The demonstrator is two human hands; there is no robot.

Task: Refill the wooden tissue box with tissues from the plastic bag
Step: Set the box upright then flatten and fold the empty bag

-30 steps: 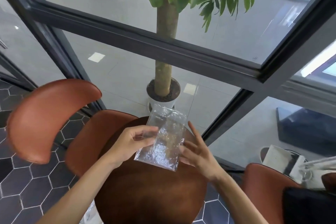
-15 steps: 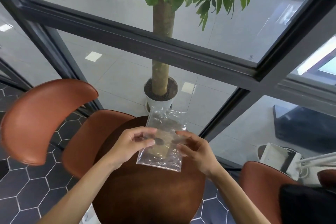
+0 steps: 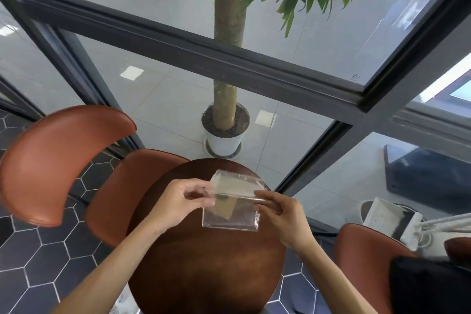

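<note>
Bright daylight, wide-angle edge distortion

We observe two bare forearms entering from 6 o'clock. Left hand (image 3: 182,205) and right hand (image 3: 285,219): no sleeves, rings, watch or gloves seen. Nails short, unpainted as far as the blur allows. A dark garment (image 3: 430,285) at 4 o'clock is possibly the person's clothing.

Bare round table (image 3: 204,262) offers open room from 3 through 9 o'clock; both hands (image 3: 178,204) and a plastic bag (image 3: 230,211) crowd 12 o'clock.
</note>
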